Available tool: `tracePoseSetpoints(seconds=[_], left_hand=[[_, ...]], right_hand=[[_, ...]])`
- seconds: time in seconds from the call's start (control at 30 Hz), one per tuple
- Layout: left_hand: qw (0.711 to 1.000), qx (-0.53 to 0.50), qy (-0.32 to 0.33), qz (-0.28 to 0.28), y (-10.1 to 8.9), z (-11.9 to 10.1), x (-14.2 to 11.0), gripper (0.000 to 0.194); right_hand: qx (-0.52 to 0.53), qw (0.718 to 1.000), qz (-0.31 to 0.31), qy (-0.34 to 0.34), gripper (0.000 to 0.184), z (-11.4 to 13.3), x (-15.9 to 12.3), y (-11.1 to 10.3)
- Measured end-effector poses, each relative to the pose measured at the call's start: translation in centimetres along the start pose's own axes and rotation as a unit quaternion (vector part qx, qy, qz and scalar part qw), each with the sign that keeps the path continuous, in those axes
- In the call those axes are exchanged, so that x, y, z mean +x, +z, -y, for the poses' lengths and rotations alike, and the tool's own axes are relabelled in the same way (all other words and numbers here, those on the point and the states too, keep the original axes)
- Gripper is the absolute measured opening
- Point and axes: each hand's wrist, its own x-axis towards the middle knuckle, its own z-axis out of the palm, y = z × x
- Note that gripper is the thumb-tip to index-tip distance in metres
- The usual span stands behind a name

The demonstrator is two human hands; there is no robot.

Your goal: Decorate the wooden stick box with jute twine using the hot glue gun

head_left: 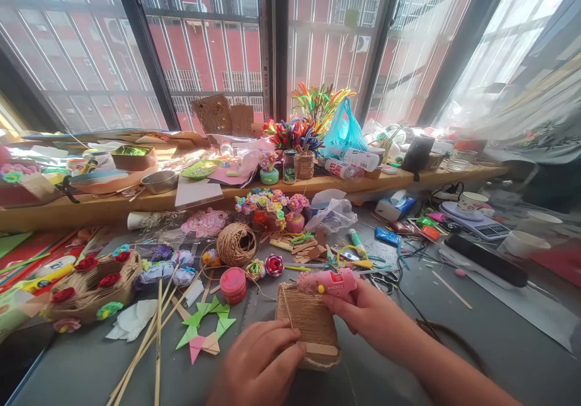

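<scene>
In front of me stands a small box wrapped in jute twine point(313, 321), with a flat wooden stick point(320, 349) across its near end. My left hand point(261, 360) grips the box's left near side, fingers bent and closed over its edge. A strand of twine runs along that edge to the fingertips; whether they pinch it too, I cannot tell. My right hand point(358, 306) is closed around a pink hot glue gun point(333, 281), its nozzle pointing left above the box's far edge. Beyond the box lies a ball of jute twine point(236, 244).
Left of the box are a pink-lidded jar point(233, 285), a folded green paper ring point(191, 321), long thin sticks point(158, 345) and a twine-wrapped basket point(82, 309). Scissors point(384, 282) and a dark cable point(420, 316) lie to the right. A cluttered ledge point(258, 193) runs below the windows.
</scene>
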Motion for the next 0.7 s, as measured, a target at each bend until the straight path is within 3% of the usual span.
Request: tracePoseSetpoints(seconds=[0.33,0.7], left_hand=[[0.998,0.067,0.019,-0.003,0.3,-0.9,-0.8,0.028],[0.997,0.076,0.011,-0.002,0.2,-1.5,-0.3,0.03]], right_hand=[[0.019,0.998,0.062,-0.02,0.04,0.9,0.0,-0.1],[0.007,0.997,0.067,-0.037,0.035,0.5,0.0,-0.2]])
